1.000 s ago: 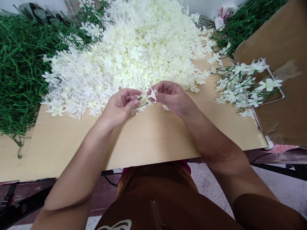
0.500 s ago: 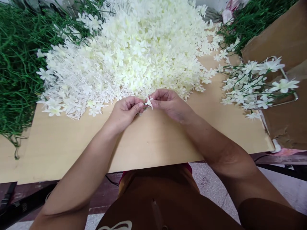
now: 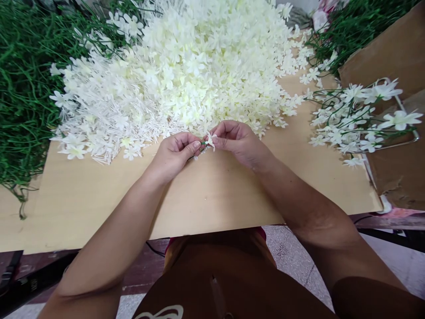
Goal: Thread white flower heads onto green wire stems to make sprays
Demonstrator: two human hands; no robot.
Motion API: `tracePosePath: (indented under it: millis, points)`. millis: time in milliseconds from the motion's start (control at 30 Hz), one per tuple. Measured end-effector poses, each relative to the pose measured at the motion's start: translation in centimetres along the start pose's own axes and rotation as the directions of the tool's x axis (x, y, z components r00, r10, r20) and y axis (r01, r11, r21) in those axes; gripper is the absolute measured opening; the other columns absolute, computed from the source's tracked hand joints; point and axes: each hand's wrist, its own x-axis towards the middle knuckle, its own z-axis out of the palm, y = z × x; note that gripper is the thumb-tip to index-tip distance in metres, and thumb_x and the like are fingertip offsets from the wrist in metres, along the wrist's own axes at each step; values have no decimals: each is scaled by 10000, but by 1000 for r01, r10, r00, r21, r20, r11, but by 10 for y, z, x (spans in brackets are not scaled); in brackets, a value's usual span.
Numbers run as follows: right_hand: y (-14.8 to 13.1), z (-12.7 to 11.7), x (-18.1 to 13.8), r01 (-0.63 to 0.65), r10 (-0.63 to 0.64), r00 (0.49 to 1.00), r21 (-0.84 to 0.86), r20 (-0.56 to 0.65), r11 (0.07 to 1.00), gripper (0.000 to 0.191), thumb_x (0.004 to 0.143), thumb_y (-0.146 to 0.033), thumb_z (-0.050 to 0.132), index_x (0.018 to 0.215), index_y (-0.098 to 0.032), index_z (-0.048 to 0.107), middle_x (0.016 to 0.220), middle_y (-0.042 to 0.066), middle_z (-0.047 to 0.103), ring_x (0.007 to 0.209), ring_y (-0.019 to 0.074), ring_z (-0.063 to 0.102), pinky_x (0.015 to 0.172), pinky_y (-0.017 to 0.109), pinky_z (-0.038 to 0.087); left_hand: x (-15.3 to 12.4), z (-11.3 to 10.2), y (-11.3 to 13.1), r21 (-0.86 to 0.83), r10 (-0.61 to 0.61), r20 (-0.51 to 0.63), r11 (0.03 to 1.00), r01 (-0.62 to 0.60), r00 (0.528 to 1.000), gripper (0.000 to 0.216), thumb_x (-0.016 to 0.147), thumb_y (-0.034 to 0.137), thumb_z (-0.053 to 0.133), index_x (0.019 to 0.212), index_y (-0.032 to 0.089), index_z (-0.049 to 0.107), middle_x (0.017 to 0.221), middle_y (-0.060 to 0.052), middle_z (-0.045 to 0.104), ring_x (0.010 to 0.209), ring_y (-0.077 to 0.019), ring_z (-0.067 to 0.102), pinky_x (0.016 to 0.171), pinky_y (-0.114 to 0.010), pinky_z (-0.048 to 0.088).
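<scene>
My left hand (image 3: 181,153) pinches a thin green plastic stem (image 3: 203,143) between thumb and forefinger, just above the table. At the stem's tip is a small white artificial flower (image 3: 210,141), with my right hand (image 3: 237,141) closed on its petals. Both hands almost meet in the middle, in front of a large heap of loose white artificial flowers (image 3: 199,79). Much of the stem is hidden behind my left fingers, and the small pale bits below them are too small to name.
Green plastic stems (image 3: 26,97) are piled at the left, and more green stems (image 3: 352,35) lie at the back right. Flowered stems (image 3: 352,115) rest on a bent metal wire (image 3: 407,141) by a brown cardboard box (image 3: 388,173). The wooden tabletop (image 3: 212,208) ends close to my body.
My right hand has shifted slightly right and up, and more of the flower shows between my hands. The left hand keeps its pinch on the stem.
</scene>
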Motion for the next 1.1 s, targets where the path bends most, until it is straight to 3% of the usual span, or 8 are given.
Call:
tracePosePath:
  millis: [333,700,1100]
  points:
    - [0,-1,1,41,-38,999,-117,27,992,466,600,-481,912,671,-177,565,805,-3,605,769,111,559,756,261,488,0,-1,1,1,-16,9,1000,16,1000,307,707,373,839,665,162,621,601,-7,596,545,-109,485,520,-246,368]
    - [4,2,-1,112,-105,994,-191,43,975,467,627,-529,886,740,-183,594,736,-13,597,715,113,561,680,261,491,-2,-2,0,112,-19,16,994,18,1000,395,713,496,806,675,172,584,593,4,562,540,-99,444,508,-232,342]
    - [7,-1,1,149,-135,989,-308,66,940,454,670,-536,859,718,-174,589,674,-27,563,648,91,499,622,256,422,-2,-4,-1,189,-21,42,982,12,999,314,768,425,721,694,177,544,598,8,534,545,-103,429,530,-240,324]
